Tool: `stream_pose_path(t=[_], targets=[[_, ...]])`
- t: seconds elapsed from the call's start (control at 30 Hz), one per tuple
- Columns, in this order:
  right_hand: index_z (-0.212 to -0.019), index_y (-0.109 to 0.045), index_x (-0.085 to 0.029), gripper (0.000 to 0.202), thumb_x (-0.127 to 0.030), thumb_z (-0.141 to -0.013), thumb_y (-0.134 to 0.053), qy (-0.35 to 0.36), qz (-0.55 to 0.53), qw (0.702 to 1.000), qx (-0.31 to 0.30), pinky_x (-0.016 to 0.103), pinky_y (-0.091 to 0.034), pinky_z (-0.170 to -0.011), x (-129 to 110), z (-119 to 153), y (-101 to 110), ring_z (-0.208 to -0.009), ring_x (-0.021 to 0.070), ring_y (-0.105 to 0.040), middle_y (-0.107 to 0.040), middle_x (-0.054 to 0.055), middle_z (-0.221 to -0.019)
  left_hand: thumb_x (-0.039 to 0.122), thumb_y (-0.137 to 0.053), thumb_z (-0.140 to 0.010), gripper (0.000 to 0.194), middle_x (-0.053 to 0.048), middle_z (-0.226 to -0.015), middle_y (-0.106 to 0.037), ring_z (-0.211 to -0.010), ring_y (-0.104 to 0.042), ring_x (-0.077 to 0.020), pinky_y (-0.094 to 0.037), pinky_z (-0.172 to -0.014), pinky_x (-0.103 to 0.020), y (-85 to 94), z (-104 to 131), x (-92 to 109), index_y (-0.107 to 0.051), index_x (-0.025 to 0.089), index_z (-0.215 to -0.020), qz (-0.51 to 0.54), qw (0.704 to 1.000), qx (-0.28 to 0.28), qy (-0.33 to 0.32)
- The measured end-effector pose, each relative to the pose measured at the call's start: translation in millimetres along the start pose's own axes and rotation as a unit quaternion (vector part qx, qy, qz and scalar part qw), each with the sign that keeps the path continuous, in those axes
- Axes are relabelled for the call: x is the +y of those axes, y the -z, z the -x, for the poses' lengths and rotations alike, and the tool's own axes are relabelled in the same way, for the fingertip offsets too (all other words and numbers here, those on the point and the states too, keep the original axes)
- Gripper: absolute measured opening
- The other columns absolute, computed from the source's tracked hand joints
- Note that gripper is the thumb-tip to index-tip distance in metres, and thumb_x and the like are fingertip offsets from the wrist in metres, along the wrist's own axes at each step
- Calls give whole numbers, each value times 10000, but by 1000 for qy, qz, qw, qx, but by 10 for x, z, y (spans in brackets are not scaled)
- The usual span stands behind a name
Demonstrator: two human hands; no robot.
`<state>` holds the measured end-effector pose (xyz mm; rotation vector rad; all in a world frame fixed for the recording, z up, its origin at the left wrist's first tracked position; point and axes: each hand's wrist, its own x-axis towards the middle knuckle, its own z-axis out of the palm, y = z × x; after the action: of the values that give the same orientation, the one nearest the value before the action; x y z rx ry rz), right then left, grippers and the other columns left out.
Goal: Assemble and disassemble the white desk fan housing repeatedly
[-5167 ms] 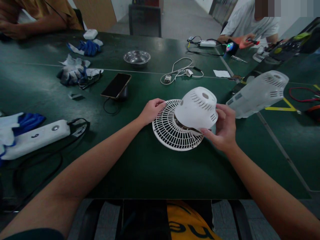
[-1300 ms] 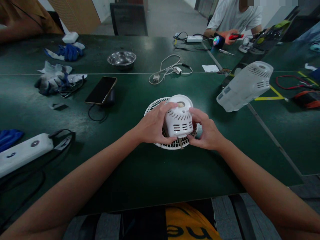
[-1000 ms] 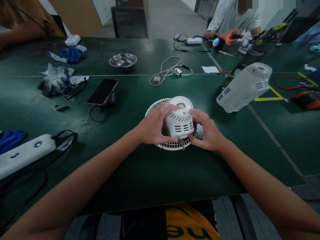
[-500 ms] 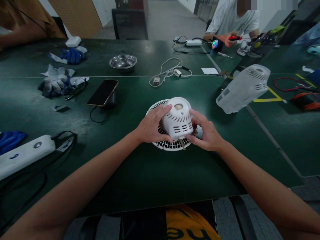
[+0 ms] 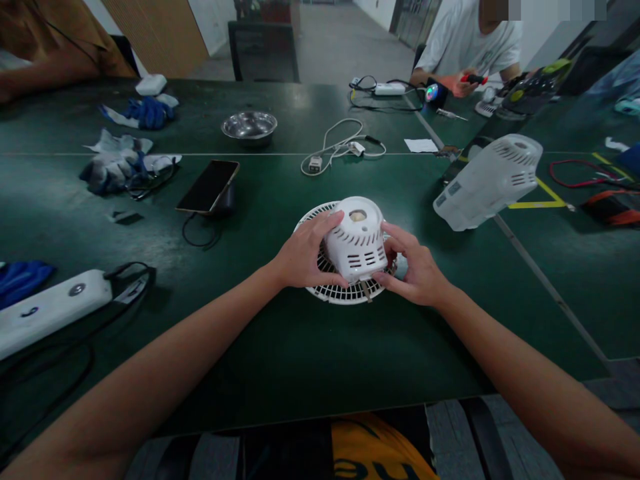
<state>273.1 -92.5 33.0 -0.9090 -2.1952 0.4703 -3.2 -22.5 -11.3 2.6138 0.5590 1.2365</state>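
A white slotted fan motor cover (image 5: pixel 361 243) sits over a round white fan grille (image 5: pixel 345 293) on the green table in front of me. My left hand (image 5: pixel 307 250) is wrapped round the cover's left side, thumb low at the front and fingers near its top. From the right, my right hand (image 5: pixel 415 267) grips the lower side, thumb at the front edge and fingers partly hidden behind. A small metallic part shows beside the right fingers, too hidden to name. A narrow tab sticks out under the cover's front edge.
Right of me lies a white plastic housing (image 5: pixel 490 180). A phone (image 5: pixel 210 187), a steel bowl (image 5: pixel 249 127), a white cable (image 5: pixel 345 147) and gloves (image 5: pixel 117 163) lie farther back. A white power strip (image 5: pixel 55 310) is at left. Across the table, a person holds a red-handled tool (image 5: pixel 474 79).
The whole view has shifted slightly. Both hands keep their hold on the motor cover, which has barely moved on the grille.
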Motion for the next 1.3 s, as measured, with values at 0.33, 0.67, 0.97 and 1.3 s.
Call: stream_pose_path(t=[0.33,0.67,0.97,1.3], targets=[[-1591,-235,-397,863,-385,-872,-711,15,28,999,9,423,-584,-726,13,-11,-1,-815,220,-624,-639,31,-1094,826,-731,-651,1282,-187,-1564,-439,-1411,-461,-428,-380,-1154,-610,37,0,21,-87,304,-1628,-13,999,-21,22],[-1495,-420,-382,688,-429,-852,-662,13,151,982,115,587,-521,-996,-364,-232,-85,-1268,392,-501,-406,96,-1449,825,-661,-731,1152,-204,-1554,-437,-1392,-475,-429,-385,-1139,-630,8,-81,346,-165,277,-1615,-74,995,-16,71],[-1460,-465,-378,624,-391,-869,-664,-14,161,979,125,589,-537,-987,-410,-265,-105,-1228,375,-539,-453,96,-1422,800,-663,-756,1149,-222,-1554,-425,-1392,-478,-433,-397,-1120,-634,-5,-80,366,-120,273,-1622,-71,996,-1,61],[-1516,-409,-387,619,-418,-926,-592,-40,153,981,116,585,-567,-954,-429,-228,-150,-1177,352,-571,-479,97,-1404,789,-665,-765,1129,-208,-1556,-428,-1401,-467,-428,-391,-1131,-629,-2,-96,368,-131,278,-1618,-68,995,-11,66]])
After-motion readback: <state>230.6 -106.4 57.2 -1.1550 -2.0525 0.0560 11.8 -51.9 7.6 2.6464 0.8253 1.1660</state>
